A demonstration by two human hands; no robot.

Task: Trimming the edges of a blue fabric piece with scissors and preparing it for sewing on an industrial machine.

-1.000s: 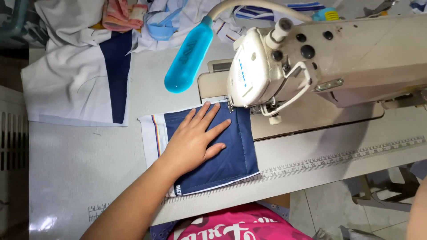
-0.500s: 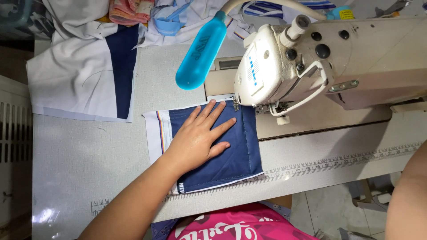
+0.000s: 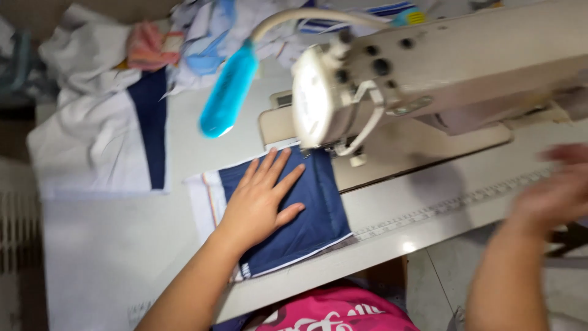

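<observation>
My left hand (image 3: 260, 199) lies flat, fingers spread, on a navy fabric piece (image 3: 312, 211) with a white striped edge, on the table beside the sewing machine's needle area (image 3: 343, 144). The cloth runs under the machine head (image 3: 380, 79). My right hand (image 3: 554, 190) is raised at the right edge, over the table's front edge near the inlaid ruler strip (image 3: 453, 205). It is blurred by motion, and I cannot make out whether it holds anything.
A turquoise lamp (image 3: 228, 92) on a gooseneck hangs over the table (image 3: 104, 245). A white and navy garment (image 3: 104, 141) lies at the back left, with a heap of mixed cloth (image 3: 196, 30) behind it. A pink garment (image 3: 331, 312) shows at the bottom.
My right hand and forearm have come into view from the right and risen over the table edge. The view has shifted right. My left hand stays flat on the navy fabric.
</observation>
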